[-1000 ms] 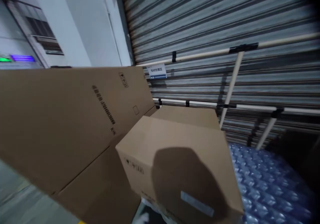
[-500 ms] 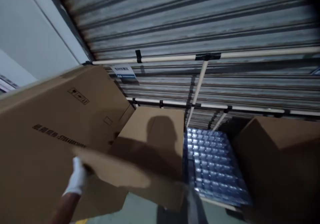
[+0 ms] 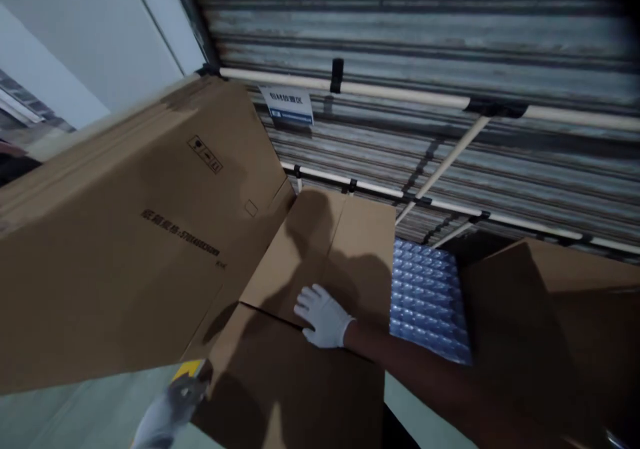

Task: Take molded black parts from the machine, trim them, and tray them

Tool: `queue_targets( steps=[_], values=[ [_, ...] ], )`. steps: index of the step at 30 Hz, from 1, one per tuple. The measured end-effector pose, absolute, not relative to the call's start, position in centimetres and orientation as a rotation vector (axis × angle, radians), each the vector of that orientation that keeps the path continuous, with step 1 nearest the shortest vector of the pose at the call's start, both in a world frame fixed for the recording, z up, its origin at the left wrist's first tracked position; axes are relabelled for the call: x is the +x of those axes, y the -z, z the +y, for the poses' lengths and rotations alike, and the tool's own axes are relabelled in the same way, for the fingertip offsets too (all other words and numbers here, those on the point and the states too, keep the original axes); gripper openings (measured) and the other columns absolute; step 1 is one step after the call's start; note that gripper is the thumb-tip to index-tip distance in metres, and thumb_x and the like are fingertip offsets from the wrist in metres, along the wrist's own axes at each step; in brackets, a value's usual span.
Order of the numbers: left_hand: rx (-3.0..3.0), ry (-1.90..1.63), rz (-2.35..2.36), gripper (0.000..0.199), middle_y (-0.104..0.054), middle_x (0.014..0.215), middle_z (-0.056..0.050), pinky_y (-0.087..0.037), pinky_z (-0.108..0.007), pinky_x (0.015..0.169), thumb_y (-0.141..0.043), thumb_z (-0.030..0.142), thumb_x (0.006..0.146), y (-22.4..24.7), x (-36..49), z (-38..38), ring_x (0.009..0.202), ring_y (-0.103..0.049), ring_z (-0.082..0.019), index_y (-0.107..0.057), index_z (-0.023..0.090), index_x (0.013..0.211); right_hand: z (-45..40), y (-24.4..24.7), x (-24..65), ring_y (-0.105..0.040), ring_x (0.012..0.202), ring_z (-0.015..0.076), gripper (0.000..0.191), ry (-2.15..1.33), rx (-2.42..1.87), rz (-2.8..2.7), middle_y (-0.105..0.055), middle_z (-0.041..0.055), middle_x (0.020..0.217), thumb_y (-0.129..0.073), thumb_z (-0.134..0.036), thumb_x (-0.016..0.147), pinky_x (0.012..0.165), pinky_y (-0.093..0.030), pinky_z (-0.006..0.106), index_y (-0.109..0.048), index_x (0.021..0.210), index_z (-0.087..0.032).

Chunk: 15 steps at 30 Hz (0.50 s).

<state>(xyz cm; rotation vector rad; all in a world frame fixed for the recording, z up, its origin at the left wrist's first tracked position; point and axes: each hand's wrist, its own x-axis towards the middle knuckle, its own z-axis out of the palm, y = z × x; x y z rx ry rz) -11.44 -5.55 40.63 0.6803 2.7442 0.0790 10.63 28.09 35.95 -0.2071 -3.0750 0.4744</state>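
Observation:
My right hand (image 3: 324, 319), in a white glove, lies palm down with fingers spread on a flat brown cardboard piece (image 3: 300, 375), across the seam with the cardboard behind it. My left hand (image 3: 173, 409), gloved and partly blurred, is at the lower left beside the near left edge of that cardboard. Its fingers are dark and indistinct, and whether they grip the edge is unclear. Large cardboard sheets (image 3: 150, 255) with printed marks lean upright at the left.
White pipe rails (image 3: 390, 95) run in front of a corrugated metal shutter (image 3: 400, 22), with a paper sign (image 3: 289, 105) hanging there. Blue-tinted bubbled plastic (image 3: 427, 302) is right of the cardboard. A big brown box (image 3: 540, 342) is further right.
The cardboard piece that was raised by my left hand now lies flat. My right hand has come onto it. My left hand is lower, and the view has shifted.

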Motion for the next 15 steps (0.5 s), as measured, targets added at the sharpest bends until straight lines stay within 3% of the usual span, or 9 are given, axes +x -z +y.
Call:
queue_targets(
  steps=[2, 4, 6, 8, 11, 15],
  values=[
    [0.826, 0.016, 2.771, 0.035, -0.076, 0.113, -0.011, -0.059, -0.045, 0.089, -0.046, 0.040, 0.088, -39.7, -10.2, -3.9, 0.099, -0.072, -0.033, -0.078, 0.028, 0.090, 27.0, -37.7, 8.1, -0.060, 0.114, 0.0292, 0.042, -0.369, -0.073, -3.176, -0.071, 0.0138, 0.115, -0.057, -0.045, 0.101, 0.122, -0.026, 0.048, -0.074, 0.117, -0.011],
    [1.246, -0.033, 2.790, 0.041, -0.070, 0.128, -0.015, -0.053, -0.046, 0.103, -0.041, 0.037, 0.095, -39.3, -7.7, -0.1, 0.112, -0.068, -0.033, -0.079, 0.023, 0.101, 26.8, -40.6, 7.3, -0.065, 0.092, 0.0271, 0.042, -0.288, -0.135, -3.245, -0.073, 0.0121, 0.089, -0.052, -0.039, 0.104, 0.107, -0.041, 0.044, -0.078, 0.095, -0.008],
    [1.570, -0.143, 2.750, 0.041, -0.066, 0.135, -0.018, -0.042, -0.048, 0.116, -0.042, 0.033, 0.097, -39.5, -4.8, 4.9, 0.126, -0.060, -0.034, -0.078, 0.017, 0.109, 27.3, -44.6, 9.0, -0.065, 0.084, 0.0267, 0.045, -0.246, -0.161, -3.261, -0.071, 0.0107, 0.079, -0.050, -0.037, 0.106, 0.092, -0.046, 0.041, -0.078, 0.085, -0.009],
    [1.712, -0.189, 2.676, 0.041, -0.062, 0.140, -0.020, -0.035, -0.050, 0.120, -0.048, 0.034, 0.097, -39.8, -2.3, 10.1, 0.134, -0.053, -0.035, -0.073, 0.013, 0.122, 28.4, -48.7, 13.0, -0.065, 0.080, 0.0270, 0.054, -0.225, -0.245, -3.257, -0.070, 0.0104, 0.075, -0.044, -0.042, 0.109, 0.085, -0.046, 0.041, -0.077, 0.080, -0.012],
    [1.733, -0.102, 2.591, 0.064, -0.052, 0.151, -0.023, -0.029, -0.056, 0.121, -0.066, 0.041, 0.085, -39.2, -0.5, 17.1, 0.142, -0.043, -0.041, -0.060, 0.011, 0.142, 30.5, -52.2, 22.0, -0.066, 0.085, 0.0317, 0.053, -0.206, -0.736, -3.300, -0.070, 0.0131, 0.076, -0.043, -0.048, 0.108, 0.084, -0.046, 0.044, -0.077, 0.083, -0.015],
    [1.652, 0.025, 2.619, 0.070, -0.048, 0.150, -0.030, -0.033, -0.061, 0.113, -0.060, 0.015, 0.079, -38.0, -0.6, 22.7, 0.138, -0.045, -0.046, -0.052, 0.005, 0.148, 32.9, -49.6, 32.7, -0.068, 0.103, 0.0377, 0.029, -0.443, -1.642, -3.298, -0.072, 0.0169, 0.106, -0.051, -0.029, 0.102, 0.088, -0.049, 0.047, -0.076, 0.105, -0.014]
  ],
)
